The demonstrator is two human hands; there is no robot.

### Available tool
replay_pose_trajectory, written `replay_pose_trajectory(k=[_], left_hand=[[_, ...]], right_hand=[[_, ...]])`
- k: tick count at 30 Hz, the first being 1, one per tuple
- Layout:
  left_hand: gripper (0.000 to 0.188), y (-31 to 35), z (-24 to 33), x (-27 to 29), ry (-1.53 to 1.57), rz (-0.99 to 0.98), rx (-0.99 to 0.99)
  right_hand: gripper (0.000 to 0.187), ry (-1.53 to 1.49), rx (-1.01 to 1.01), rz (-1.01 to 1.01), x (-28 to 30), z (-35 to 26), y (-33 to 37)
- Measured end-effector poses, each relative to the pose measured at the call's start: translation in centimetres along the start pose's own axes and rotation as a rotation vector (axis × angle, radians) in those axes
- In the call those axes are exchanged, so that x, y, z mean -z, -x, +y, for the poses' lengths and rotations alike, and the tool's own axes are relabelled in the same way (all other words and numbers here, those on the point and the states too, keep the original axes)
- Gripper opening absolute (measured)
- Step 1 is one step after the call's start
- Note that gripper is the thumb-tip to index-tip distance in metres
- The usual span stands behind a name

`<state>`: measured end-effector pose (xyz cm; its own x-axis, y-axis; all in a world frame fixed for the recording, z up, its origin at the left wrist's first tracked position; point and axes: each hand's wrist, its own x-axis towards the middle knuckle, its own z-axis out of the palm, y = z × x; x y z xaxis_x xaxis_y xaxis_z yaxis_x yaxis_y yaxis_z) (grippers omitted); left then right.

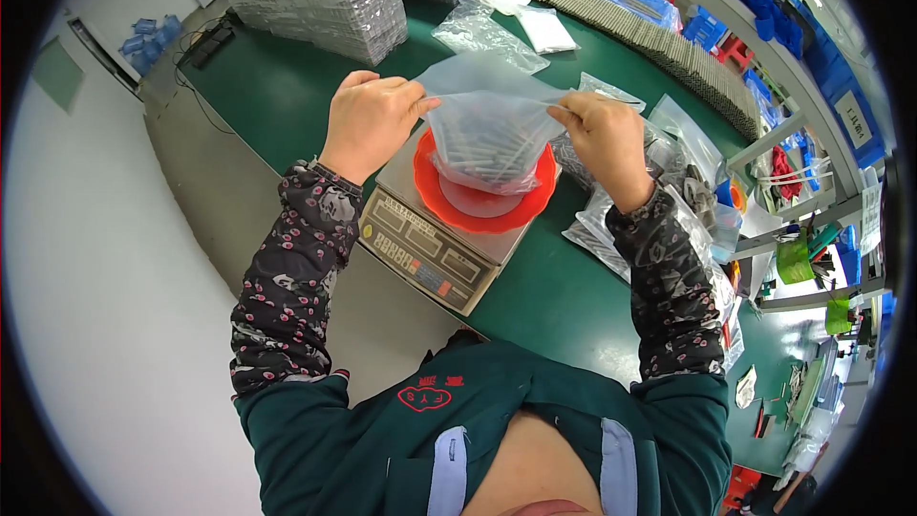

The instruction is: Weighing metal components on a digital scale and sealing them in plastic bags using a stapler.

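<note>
Apart, both hands (371, 124) (607, 141) pinching bag (489, 139) edges, green tabletop (263, 86) exposed leftward

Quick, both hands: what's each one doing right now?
Left hand: closed, pinching one upper corner of the clear plastic bag.
Right hand: closed, pinching the opposite upper corner of the same bag.

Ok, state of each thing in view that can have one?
Translucent bag: stretched sideways, partly filled.
Left hand: pinching bag's left side.
Right hand: pinching bag's right side.
Scale: cannot tell whether display is lit.
Red dish: on scale, beneath bag.
Clear trays: stacked.
</note>
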<state>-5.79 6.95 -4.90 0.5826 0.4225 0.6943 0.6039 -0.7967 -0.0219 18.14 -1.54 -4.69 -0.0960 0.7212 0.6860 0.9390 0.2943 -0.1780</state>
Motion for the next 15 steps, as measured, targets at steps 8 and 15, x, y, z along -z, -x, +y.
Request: replay_pose_trajectory(k=[8,15], left_hand=[[0.017,0.0,-2.0,-0.7,0.240,-0.202,-0.163],[0.033,-1.4,-1.6,1.5,0.399,-0.563,-0.072]], right_hand=[[0.010,-0.014,0.094,-0.329,0.7,1.2,0.0],[0.021,-0.101,0.161,-0.339,1.7,0.6,-0.3]])
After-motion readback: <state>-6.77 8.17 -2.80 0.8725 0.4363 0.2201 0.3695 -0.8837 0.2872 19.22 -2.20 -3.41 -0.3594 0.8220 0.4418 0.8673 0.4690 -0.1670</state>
